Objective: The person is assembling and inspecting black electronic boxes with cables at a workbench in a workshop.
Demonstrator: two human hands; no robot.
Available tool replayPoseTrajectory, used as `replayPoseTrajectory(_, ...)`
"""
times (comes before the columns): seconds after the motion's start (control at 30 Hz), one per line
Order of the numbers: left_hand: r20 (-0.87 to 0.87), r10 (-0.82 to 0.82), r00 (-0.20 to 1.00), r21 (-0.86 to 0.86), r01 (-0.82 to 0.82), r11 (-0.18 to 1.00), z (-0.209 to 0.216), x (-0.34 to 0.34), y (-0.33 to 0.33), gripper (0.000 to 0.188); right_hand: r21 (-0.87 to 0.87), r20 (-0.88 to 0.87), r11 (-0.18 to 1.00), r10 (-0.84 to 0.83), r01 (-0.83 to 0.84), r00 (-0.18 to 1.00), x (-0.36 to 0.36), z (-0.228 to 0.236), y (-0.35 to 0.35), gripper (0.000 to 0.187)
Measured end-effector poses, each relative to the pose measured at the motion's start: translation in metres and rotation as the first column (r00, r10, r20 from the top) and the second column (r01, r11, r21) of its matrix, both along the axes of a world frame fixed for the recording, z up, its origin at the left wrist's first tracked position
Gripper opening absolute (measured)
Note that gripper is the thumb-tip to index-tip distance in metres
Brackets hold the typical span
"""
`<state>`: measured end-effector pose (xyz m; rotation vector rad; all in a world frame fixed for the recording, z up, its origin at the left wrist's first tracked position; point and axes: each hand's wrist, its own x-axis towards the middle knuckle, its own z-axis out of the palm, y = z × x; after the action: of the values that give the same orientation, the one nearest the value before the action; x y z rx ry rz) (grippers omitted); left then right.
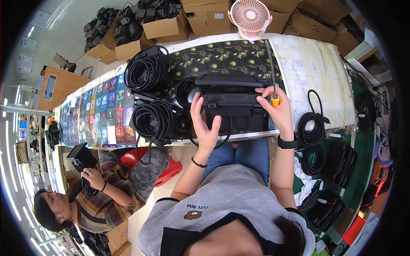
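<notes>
A black box-shaped device (232,104) with cables lies on the patterned mat (213,53) at the table's near edge. My left hand (204,121) rests flat on the device's left end, fingers spread. My right hand (275,106) touches the device's right end while gripping a screwdriver (272,74) by its orange handle, the metal shaft pointing away from me. Black coiled cables (147,70) and a second coil (153,119) sit on the table left of the device.
A pink desk fan (250,16) stands at the table's far edge, cardboard boxes (205,17) behind it. More black cable coils (311,132) hang at my right. Another person (92,192) sits at lower left holding a black device (81,157).
</notes>
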<state>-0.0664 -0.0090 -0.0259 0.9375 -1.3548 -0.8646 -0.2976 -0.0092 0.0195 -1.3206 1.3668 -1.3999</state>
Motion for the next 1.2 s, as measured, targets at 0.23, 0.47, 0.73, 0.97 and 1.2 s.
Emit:
replayPoseTrajectory(0.23, 0.132, -0.075, 0.988, -0.043, 0.081, 0.996, 0.001, 0.008, -0.009, 0.065, -0.089, 0.053, 0.984, -0.148, 0.152, 0.988, 0.008, -0.013, -0.005, 0.014)
replayPoseTrajectory(0.47, 0.268, -0.238, 0.933, -0.027, 0.255, 0.967, 0.003, 0.018, -0.016, 0.085, -0.133, -0.097, 0.896, -0.438, 0.425, 0.894, 0.009, -0.024, 0.023, 0.012)
replayPoseTrajectory(0.73, 0.215, -0.145, 0.966, -0.101, 0.169, 0.98, -0.003, -0.002, -0.011, 0.071, -0.011, -0.294, 0.98, -0.193, 0.198, 0.936, 0.004, -0.01, 0.041, 0.023)
replayPoseTrajectory(0.97, 0.177, -0.184, 0.967, -0.084, 0.201, 0.976, -0.001, -0.005, -0.012, 0.071, -0.179, -0.247, 0.942, -0.321, 0.283, 0.914, 0.012, -0.003, 0.026, 0.016)
replayPoseTrajectory(1.2, 0.155, -0.047, 0.987, -0.072, 0.059, 0.996, 0.003, -0.01, -0.016, 0.04, -0.128, -0.235, 0.94, -0.338, 0.316, 0.911, 0.008, -0.017, 0.011, 0.021)
